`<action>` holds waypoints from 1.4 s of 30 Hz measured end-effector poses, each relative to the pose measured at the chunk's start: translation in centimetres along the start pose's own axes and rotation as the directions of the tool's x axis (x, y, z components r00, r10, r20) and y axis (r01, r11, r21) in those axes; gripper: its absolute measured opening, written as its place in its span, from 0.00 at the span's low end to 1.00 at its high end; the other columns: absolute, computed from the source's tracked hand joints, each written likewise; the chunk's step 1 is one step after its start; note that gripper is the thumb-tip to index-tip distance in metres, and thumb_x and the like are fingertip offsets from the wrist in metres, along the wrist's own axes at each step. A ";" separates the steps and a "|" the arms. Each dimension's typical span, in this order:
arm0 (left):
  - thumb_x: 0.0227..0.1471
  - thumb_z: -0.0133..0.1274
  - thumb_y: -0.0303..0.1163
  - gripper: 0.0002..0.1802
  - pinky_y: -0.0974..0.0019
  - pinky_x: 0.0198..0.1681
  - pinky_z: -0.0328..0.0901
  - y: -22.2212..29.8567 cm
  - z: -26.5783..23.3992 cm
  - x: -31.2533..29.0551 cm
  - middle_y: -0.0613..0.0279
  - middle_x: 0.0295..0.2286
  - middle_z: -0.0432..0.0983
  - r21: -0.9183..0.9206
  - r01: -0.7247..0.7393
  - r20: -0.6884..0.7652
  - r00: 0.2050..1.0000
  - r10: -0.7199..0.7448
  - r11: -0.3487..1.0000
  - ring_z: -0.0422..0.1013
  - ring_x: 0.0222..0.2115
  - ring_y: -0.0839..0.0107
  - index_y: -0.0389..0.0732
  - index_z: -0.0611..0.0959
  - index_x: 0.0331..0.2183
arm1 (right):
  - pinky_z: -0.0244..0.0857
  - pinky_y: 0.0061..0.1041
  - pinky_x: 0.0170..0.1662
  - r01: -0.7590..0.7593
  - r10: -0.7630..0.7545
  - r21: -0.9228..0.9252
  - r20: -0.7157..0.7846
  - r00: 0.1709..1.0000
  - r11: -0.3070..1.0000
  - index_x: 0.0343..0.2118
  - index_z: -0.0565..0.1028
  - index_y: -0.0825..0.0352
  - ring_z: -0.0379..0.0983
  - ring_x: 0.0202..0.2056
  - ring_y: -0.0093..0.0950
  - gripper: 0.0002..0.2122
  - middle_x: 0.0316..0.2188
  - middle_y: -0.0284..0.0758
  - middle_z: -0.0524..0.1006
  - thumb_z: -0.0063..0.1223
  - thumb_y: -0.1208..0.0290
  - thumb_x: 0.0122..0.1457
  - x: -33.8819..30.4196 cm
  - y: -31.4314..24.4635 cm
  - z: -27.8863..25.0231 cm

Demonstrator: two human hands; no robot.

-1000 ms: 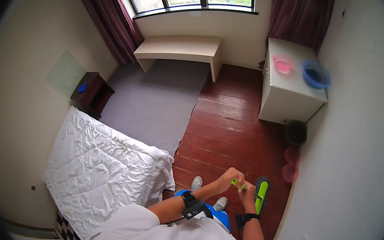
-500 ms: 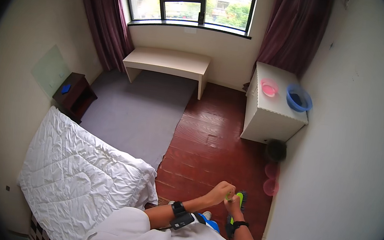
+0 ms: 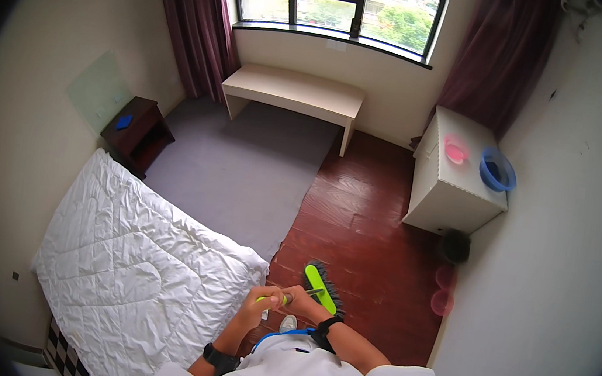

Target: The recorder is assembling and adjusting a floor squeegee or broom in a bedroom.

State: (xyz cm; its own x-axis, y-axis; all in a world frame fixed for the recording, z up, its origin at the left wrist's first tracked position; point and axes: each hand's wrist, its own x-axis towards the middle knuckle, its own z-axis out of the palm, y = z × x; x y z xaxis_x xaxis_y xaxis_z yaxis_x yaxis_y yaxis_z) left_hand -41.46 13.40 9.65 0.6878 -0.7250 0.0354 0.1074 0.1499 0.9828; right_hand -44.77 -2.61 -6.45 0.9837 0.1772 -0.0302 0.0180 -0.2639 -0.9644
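Note:
A broom (image 3: 321, 288) with a lime-green head and dark grey bristles is at the red-brown wooden floor, just beyond my hands. My left hand (image 3: 257, 308) is closed around the green end of its handle, near the corner of the white quilt (image 3: 135, 273). Right beside it, my right hand (image 3: 302, 304) grips the handle closer to the head. Between the right hand and the head a short length of metallic shaft shows. One of my light shoes (image 3: 288, 324) appears below the hands.
The quilt-covered bed fills the lower left. A grey mat (image 3: 244, 167) spans the floor toward a pale bench (image 3: 294, 87). On the right, a white cabinet (image 3: 456, 198) holds pink and blue basins (image 3: 497, 170); a dark round object (image 3: 454, 246) and pink tubs (image 3: 442, 302) line the wall.
Both hands have moved left with the broom, toward the quilt. The broom's head has swung from beside my right wrist to beyond my hands. The view has turned slightly left.

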 end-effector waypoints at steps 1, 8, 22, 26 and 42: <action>0.52 0.47 0.42 0.20 0.71 0.27 0.55 0.1 -0.8 -0.6 0.65 0.18 0.65 -0.019 -0.032 0.006 0.999 0.032 0.999 0.61 0.23 0.77 0.35 0.71 0.18 | 0.65 0.23 0.28 0.048 -0.047 -0.012 0.060 0.997 0.999 0.28 0.79 0.66 0.65 0.23 0.14 0.02 0.20 0.35 0.77 0.59 0.75 0.52 0.5 -0.7 0.6; 0.47 0.50 0.45 0.22 0.71 0.26 0.56 0.8 -1.4 0.5 0.64 0.18 0.67 -0.020 -0.035 0.129 0.991 0.038 0.999 0.62 0.21 0.76 0.35 0.71 0.17 | 0.66 0.31 0.28 -0.022 0.024 -0.055 0.035 0.999 0.998 0.26 0.78 0.67 0.73 0.21 0.35 0.05 0.20 0.45 0.76 0.59 0.76 0.45 0.1 0.0 0.3; 0.46 0.52 0.42 0.19 0.66 0.30 0.57 -6.7 13.2 9.6 0.63 0.17 0.65 -0.170 0.121 0.681 0.732 0.028 0.978 0.62 0.23 0.72 0.36 0.71 0.16 | 0.69 0.31 0.30 -0.328 0.194 -0.234 -0.455 0.869 0.915 0.29 0.79 0.65 0.78 0.28 0.40 0.05 0.25 0.46 0.78 0.57 0.71 0.50 -16.0 3.3 -9.7; 0.45 0.50 0.41 0.18 0.67 0.29 0.57 -10.7 19.8 11.3 0.64 0.16 0.65 -0.145 0.169 0.779 0.627 0.007 0.975 0.62 0.23 0.73 0.36 0.71 0.16 | 0.69 0.31 0.30 -0.491 0.276 -0.245 -0.585 0.763 0.836 0.28 0.78 0.68 0.79 0.30 0.38 0.07 0.26 0.46 0.79 0.56 0.70 0.51 -22.0 4.1 -12.3; 0.49 0.47 0.51 0.26 0.70 0.20 0.52 -12.1 25.0 10.7 0.71 0.13 0.59 -0.198 0.091 0.709 0.701 0.079 0.976 0.57 0.17 0.80 0.41 0.67 0.14 | 0.68 0.33 0.26 -0.428 0.094 -0.218 -0.796 0.598 0.877 0.24 0.76 0.71 0.79 0.27 0.41 0.08 0.21 0.47 0.78 0.55 0.69 0.49 -26.0 9.3 -12.7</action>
State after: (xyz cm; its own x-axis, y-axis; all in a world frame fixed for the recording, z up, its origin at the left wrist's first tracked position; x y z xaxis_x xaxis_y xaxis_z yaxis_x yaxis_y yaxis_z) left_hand -53.31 -12.96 2.62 -0.0189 -0.9729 0.2305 0.3098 0.2135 0.9265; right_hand -67.92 -21.75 -11.30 0.7325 -0.6733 0.1003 -0.3661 -0.5138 -0.7759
